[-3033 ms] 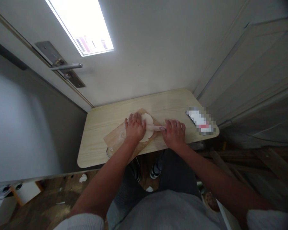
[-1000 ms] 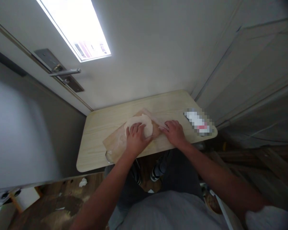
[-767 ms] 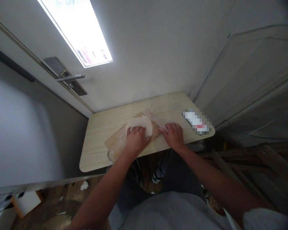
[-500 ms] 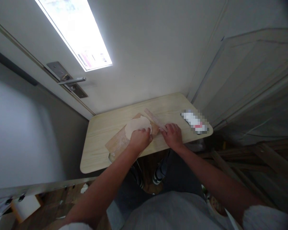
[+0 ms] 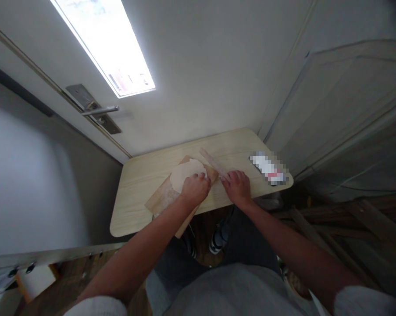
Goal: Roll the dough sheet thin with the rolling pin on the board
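Dough sheet [image 5: 186, 172]: flat, rounded, uneven at the rim. It lies on the far part of a wooden board [image 5: 160, 198], which bears pale smears, probably flour, likely there to stop sticking.

Board sits askew on the table [image 5: 229, 139], its near corner jutting past the table's front edge. That angle likely brings the sheet within easy reach of both hands, though the overhang could make the board less steady.

Left hand [image 5: 197, 188]: fingers curled in, knuckles up, over the sheet's near right edge. Fingertips hidden; cannot tell whether they pinch the dough or only rest there. Contact at the rim, not the middle, would leave most of the sheet unpressed.

Right hand [image 5: 238, 186]: closed around the near end of 1 rolling pin [image 5: 213, 161]. The pin slants away to the right of the sheet, apart from it. Judgement: a hold at 1 end lets it be parked aside without being let go. Whether it bears on the board is unclear.

Pixelated flat object [image 5: 269, 169]: right end of table, apart from the work.
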Tool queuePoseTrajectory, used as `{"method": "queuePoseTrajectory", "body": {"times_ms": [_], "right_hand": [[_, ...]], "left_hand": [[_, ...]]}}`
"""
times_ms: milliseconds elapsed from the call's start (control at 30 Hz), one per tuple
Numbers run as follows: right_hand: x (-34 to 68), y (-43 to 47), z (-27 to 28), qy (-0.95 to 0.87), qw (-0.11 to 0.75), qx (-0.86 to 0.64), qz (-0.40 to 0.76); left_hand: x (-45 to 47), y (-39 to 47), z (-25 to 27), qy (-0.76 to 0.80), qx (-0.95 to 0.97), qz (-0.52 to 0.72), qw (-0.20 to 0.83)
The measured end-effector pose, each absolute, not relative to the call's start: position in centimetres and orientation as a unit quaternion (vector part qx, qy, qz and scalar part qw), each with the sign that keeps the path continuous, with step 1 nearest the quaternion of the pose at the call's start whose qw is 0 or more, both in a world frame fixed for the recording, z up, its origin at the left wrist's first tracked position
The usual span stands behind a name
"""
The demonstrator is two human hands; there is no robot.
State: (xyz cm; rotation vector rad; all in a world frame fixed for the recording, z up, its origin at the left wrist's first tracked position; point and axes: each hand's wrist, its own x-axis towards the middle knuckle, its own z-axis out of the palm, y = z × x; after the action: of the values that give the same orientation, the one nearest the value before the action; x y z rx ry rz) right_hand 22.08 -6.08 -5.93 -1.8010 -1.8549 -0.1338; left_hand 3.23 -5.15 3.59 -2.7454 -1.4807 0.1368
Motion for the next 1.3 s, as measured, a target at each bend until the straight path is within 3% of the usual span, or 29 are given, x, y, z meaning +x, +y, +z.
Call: {"method": "queuePoseTrajectory", "body": {"times_ms": [433, 867, 1167, 1300], "right_hand": [[22.2, -6.0, -6.0, -0.691, 0.283, -0.663, -0.058], [22.4, -5.9, -6.0, -0.689, 0.267, -0.670, -0.067], [21.6, -7.7, -2.8, -0.799, 0.206, -0.563, 0.033], [21.5, -8.4, -1.8, -0.805, 0.186, -0.561, 0.060]], "left_hand": [[3.8, -6.4, 2.4, -0.583, -0.812, -0.023, -0.004], [-3.9, -11.6, 0.4, -0.465, -0.876, -0.123, 0.039], [-7.1, -12.3, 1.7, -0.465, -0.876, -0.124, -0.027], [-6.4, -9.4, 2.4, -0.508, -0.832, -0.218, -0.050]]}}
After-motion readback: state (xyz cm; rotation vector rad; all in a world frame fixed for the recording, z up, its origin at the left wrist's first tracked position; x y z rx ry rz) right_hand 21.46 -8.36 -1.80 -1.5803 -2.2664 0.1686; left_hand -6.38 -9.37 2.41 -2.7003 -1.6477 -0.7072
